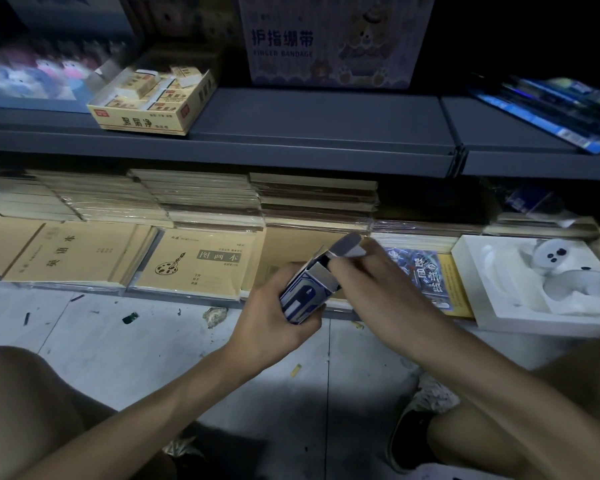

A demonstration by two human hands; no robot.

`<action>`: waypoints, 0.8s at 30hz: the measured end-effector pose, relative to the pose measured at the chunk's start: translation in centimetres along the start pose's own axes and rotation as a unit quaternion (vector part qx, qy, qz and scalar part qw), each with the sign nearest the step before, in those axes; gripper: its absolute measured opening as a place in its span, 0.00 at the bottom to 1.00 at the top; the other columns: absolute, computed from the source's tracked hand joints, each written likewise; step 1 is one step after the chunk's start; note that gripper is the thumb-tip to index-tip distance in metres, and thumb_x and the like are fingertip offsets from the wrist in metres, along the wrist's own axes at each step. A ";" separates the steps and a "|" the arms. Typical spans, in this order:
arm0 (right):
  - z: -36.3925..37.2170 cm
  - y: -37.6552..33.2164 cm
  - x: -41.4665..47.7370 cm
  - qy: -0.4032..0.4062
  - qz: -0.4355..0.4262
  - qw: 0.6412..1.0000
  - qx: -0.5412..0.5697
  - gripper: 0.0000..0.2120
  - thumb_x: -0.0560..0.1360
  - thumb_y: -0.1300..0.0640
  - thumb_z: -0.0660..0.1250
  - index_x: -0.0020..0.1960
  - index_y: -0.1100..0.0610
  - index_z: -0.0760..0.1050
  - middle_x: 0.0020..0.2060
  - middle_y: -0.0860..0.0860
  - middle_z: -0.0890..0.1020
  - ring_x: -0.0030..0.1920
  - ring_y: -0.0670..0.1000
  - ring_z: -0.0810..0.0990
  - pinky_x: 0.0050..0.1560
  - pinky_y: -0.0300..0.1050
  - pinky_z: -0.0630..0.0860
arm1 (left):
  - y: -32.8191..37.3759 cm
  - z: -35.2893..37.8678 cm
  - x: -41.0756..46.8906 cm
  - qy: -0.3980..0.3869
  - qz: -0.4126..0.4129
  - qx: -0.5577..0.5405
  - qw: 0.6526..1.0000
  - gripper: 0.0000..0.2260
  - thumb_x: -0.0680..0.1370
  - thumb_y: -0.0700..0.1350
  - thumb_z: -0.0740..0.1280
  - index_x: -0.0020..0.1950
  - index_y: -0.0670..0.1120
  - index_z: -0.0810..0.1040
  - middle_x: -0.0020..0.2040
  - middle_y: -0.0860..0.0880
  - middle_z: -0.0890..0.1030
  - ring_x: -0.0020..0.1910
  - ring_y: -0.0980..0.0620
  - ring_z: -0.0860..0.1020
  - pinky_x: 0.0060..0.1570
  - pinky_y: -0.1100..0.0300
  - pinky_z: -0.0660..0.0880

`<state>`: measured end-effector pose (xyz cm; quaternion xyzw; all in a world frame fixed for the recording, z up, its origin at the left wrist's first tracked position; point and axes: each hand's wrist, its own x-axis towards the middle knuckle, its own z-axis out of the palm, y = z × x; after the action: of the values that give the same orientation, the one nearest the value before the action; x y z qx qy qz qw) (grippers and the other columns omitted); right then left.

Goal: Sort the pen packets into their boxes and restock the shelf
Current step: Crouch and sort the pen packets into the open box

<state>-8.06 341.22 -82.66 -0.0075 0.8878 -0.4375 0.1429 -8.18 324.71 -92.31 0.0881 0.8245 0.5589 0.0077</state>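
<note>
At centre, the pen box [303,299] is showing thin printed card with a slight sheen, its inside plain matt grey. At nine o'clock the notebooks [194,268] are wearing matt brown paper covers, the stacks [205,202] behind them glinting under clear plastic film. At twelve the shelf [309,116] is looking like matt grey painted metal.

Upper level: an open yellow carton of erasers [146,105] at left; a printed carton marked FINGER BANDAGE [329,43] further back, to its right.
Lower level: exercise books [73,252] and a drawing book [194,263] lie flat, with wrapped stacks [201,199] behind them. A white foam tray [492,306] at right holds a white figure [565,271].
Litter [215,315] lies on the floor [118,341].
</note>
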 end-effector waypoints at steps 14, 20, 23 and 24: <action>-1.0 -1.2 -1.8 0.004 -0.011 0.999 -0.041 0.22 0.82 0.45 0.55 0.42 0.55 0.81 0.31 0.51 0.83 0.32 0.46 0.81 0.44 0.51 0.78 | 1.3 -0.4 0.0 -0.012 0.027 -0.029 0.999 0.24 0.69 0.31 0.76 0.46 0.60 0.74 0.36 0.57 0.80 0.32 0.61 0.76 0.33 0.65 0.73; -1.5 -1.0 -2.2 0.058 -0.060 0.991 -0.102 0.15 0.83 0.46 0.60 0.47 0.47 0.84 0.34 0.47 0.86 0.32 0.46 0.84 0.40 0.50 0.82 | 1.4 -1.0 0.4 -0.037 0.013 -0.038 0.999 0.21 0.70 0.33 0.77 0.49 0.58 0.75 0.40 0.49 0.82 0.35 0.50 0.80 0.34 0.54 0.78; -1.9 -1.5 -2.3 0.161 -0.096 0.981 -0.057 0.08 0.79 0.49 0.68 0.46 0.42 0.86 0.34 0.39 0.85 0.32 0.44 0.84 0.32 0.41 0.76 | 0.1 -1.6 0.2 -0.032 -0.049 -0.037 0.998 0.18 0.72 0.36 0.79 0.49 0.54 0.76 0.41 0.53 0.83 0.37 0.57 0.81 0.37 0.62 0.78; -2.2 -1.6 -2.2 0.148 -0.074 0.986 0.030 0.08 0.78 0.50 0.69 0.46 0.43 0.86 0.36 0.39 0.86 0.30 0.45 0.85 0.29 0.41 0.75 | -0.3 -1.7 0.2 -0.027 -0.068 -0.044 0.996 0.16 0.72 0.37 0.79 0.49 0.53 0.77 0.42 0.53 0.84 0.39 0.55 0.83 0.39 0.62 0.80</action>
<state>-6.70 342.29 -79.61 -0.0042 0.8825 -0.4697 -0.0226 -8.57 323.05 -91.89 0.0466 0.8025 0.5905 0.0712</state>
